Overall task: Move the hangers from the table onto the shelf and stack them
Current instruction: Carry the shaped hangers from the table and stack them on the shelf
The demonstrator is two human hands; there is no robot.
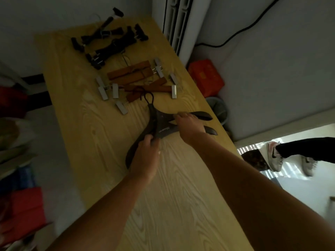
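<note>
The table (pixel 101 142) is light wood and runs away from the person. Nearest on it lie the dark hangers (pixel 160 123), at least two overlapped. Their hooks point away and their wings spread near-left and right, so the long axis runs across the body. Beyond them lie brown clip hangers (pixel 134 75) and, farthest, black clip hangers (pixel 112 46). The left hand (pixel 145 156) curls round the left wing. The right hand (pixel 188 126) closes its fingers over the two right wings, which splay apart there. Each hand has one end, so neither is nearer. I judge the lift needs both ends raised level, wings squeezed together. I cannot make out the shelf.
</note>
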